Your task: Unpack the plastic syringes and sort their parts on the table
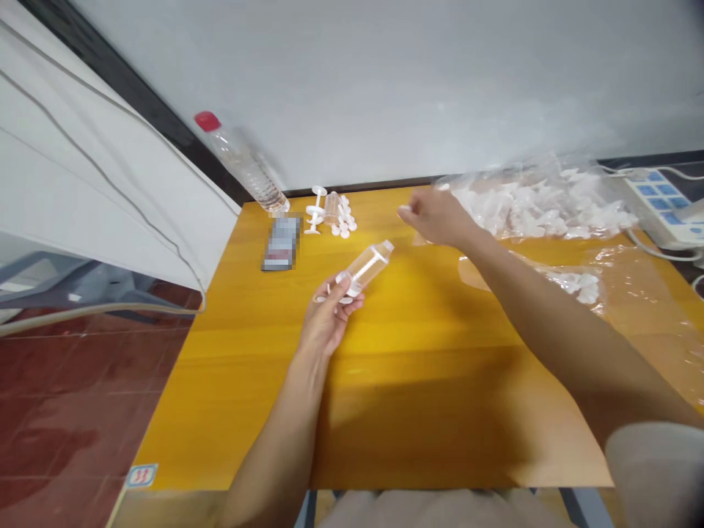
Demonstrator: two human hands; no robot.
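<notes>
My left hand (326, 317) is closed around the rear end of a clear plastic syringe (368, 268). The syringe has white parts at its base and a narrow tip slanting up and right above the table. Off to the right and farther back, my right hand (437, 215) is held in a pinch, apart from the syringe. A small pale spot shows at its fingertips, too small to name. White plungers (315, 213), a clear barrel (331, 208) and several small white caps (345, 218) lie together near the back edge.
At the back left stand a red-capped bottle (247, 170) and a blurred-out phone-like slab (282, 243). A clear bag of white and clear pieces (539, 202) lies at the back right, another bag with white pieces (580, 284) before it. A power strip (663, 202) with cables sits far right.
</notes>
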